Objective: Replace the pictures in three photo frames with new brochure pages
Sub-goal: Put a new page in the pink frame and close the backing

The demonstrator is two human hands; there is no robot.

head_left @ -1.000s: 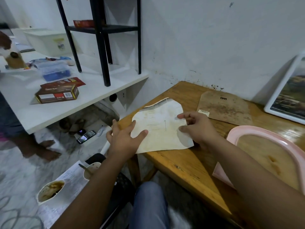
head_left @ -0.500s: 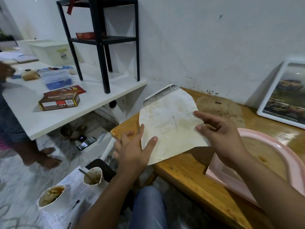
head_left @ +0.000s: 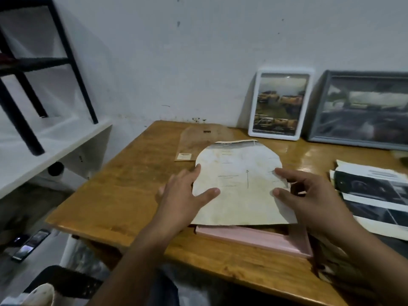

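Now both hands [head_left: 240, 199] pinch the arched sheet's [head_left: 238, 184] side edges over the pink frame [head_left: 254, 239].

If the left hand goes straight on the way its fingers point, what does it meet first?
The left hand points up and right across the paper sheet that it already holds. Beyond the sheet, probably the white frame at the wall; depth is unclear.

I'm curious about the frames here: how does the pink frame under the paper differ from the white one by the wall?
The pink frame lies flat on the table near its front edge; the white frame stands leaning against the wall. The white frame shows a picture, while a stained sheet, held by the left hand and right hand, covers the pink frame. Both are on the same wooden table.
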